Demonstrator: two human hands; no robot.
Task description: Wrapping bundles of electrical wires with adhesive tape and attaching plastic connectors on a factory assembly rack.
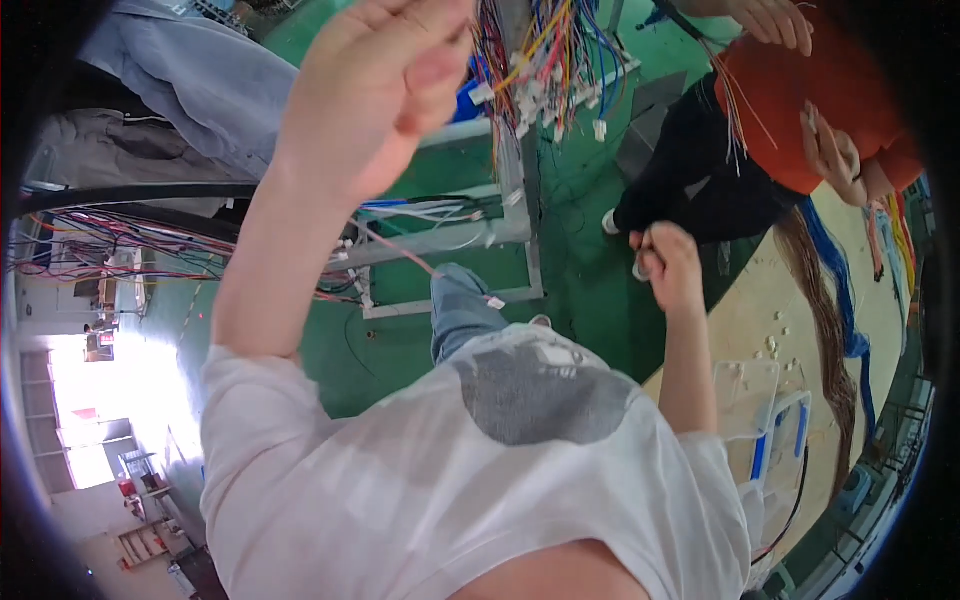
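1. Apparently holding the left hand [390, 80] high, just beside the hanging wires [555, 50], probably for working at a comfortable height.
2. Curling the left fingers inward near the upper edge of the view, so leaving any grip impossible to tell.
3. Holding the right hand [674, 264] lower and well apart from the left, bending its fingers toward the thumb; hiding the palm, so not being able to tell a bare clench from a grasp on something thin.
4. Finding the hanging wires at the upper middle, dangling beside the metal rack [515, 225] with white connectors [600, 130] downward, presumably for easy access to separate ends.
5. Laying the brown bundle [825, 285] and blue bundle [852, 300] lengthwise along the bench [745, 325], likely for less tangling.
6. Setting the clear box [745, 400] near the small white pieces [773, 344], perhaps for containing loose parts.
7. Facing a co-worker [800, 85] in orange at the upper right, seeing thin wires [735, 105] hanging near that person's hands [830, 145].
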